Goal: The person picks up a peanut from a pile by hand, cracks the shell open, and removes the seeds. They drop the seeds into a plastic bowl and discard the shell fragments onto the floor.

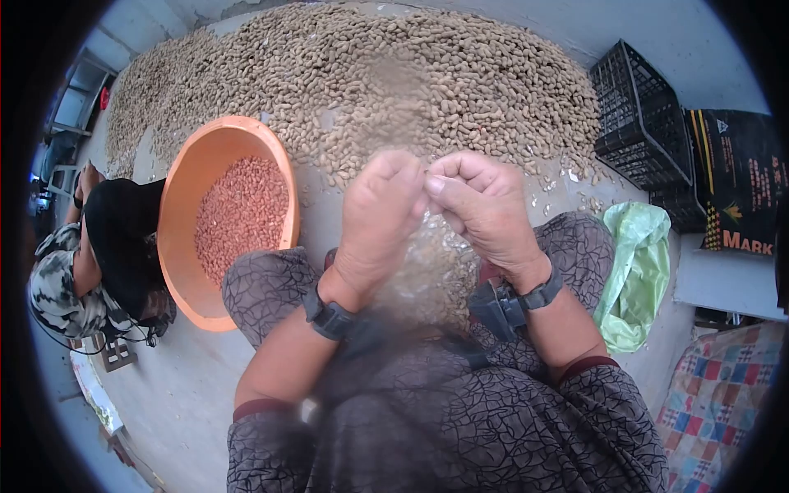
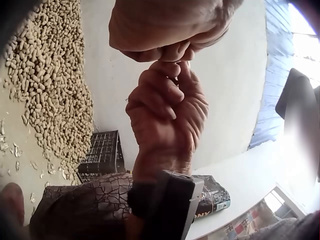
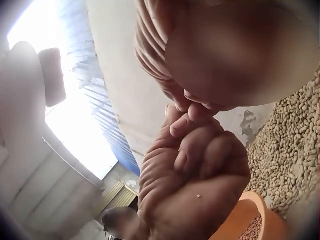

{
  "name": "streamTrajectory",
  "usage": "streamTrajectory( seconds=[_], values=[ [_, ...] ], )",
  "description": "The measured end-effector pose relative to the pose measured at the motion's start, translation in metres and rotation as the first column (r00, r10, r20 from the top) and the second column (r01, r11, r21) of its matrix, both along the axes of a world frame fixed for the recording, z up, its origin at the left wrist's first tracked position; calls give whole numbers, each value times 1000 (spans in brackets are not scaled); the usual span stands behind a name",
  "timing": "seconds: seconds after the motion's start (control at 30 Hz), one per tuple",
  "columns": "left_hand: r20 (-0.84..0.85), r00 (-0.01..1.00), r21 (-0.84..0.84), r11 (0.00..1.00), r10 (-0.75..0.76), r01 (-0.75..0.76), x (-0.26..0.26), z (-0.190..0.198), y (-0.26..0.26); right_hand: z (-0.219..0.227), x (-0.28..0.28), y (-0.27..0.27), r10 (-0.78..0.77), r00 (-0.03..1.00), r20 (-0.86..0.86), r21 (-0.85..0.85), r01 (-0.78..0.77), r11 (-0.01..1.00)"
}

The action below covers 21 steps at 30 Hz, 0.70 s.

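Observation:
My left hand [image 1: 380,215] and right hand [image 1: 489,205] meet fingertip to fingertip above my lap, fingers curled in. Between them they pinch a small peanut-sized piece, almost wholly hidden by the fingertips; I cannot tell its exact kind. From the left wrist, the right hand [image 2: 167,117] shows its thumb and forefinger pressed up against the left fingers. The right wrist view has the left hand [image 3: 200,170] palm side on, with a tiny flake stuck to it. Beneath both hands, a heap of pale peanut shells [image 1: 440,275] lies between my legs.
Unshelled peanuts [image 1: 493,74] spread along the wall in front. To the left stands an orange basin [image 1: 178,209] with reddish peanut kernels [image 1: 242,209]; beyond it another person [image 1: 62,275] sits. At right are black crates [image 1: 633,115], a green plastic bag [image 1: 637,271] and a black printed sack [image 1: 735,177].

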State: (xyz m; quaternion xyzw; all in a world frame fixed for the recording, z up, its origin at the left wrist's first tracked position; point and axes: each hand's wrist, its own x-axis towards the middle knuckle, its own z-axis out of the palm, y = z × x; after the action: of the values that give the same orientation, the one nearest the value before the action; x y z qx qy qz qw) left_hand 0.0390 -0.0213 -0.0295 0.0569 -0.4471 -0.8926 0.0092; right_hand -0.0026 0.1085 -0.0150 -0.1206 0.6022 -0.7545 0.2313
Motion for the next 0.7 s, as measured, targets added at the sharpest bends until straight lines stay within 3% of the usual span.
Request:
streamTrajectory(
  seconds=[0.07, 0.17, 0.23, 0.33, 0.47, 0.57, 0.67, 0.7],
  values=[
    [3, 999, -44, 998, 41, -41, -1, -2, 0, -1, -1, 0, -20, 999, -42, 26, 21, 999],
    [1, 1000, -41, 999, -20, 20, -2, -4, -5, 1, -2, 1, -15, 1000, 10, 33, 14, 999],
    [-74, 996, -248, 967, 47, -64, -4, -4, -2, -5, -5, 0, -29, 987, -156, 79, 42, 996],
    [-96, 992, -332, 937, 85, -112, -7, -1, -2, -4, -8, 0, -18, 985, -172, 95, 34, 995],
    [-128, 992, -276, 960, 5, -41, -6, 4, -4, 1, -12, -1, -12, 987, -159, 53, 21, 998],
    [-99, 992, -318, 942, 78, -106, -8, 4, 1, 5, -20, 1, -1, 995, -95, 34, 4, 999],
    [-159, 986, -542, 830, 51, -130, -12, -1, 0, 4, -25, 5, 67, 996, -50, 79, -63, 995],
    [-157, 986, -543, 830, 48, -127, -13, -3, -1, 4, -26, 5, 60, 998, -32, 44, -59, 997]
  ],
)
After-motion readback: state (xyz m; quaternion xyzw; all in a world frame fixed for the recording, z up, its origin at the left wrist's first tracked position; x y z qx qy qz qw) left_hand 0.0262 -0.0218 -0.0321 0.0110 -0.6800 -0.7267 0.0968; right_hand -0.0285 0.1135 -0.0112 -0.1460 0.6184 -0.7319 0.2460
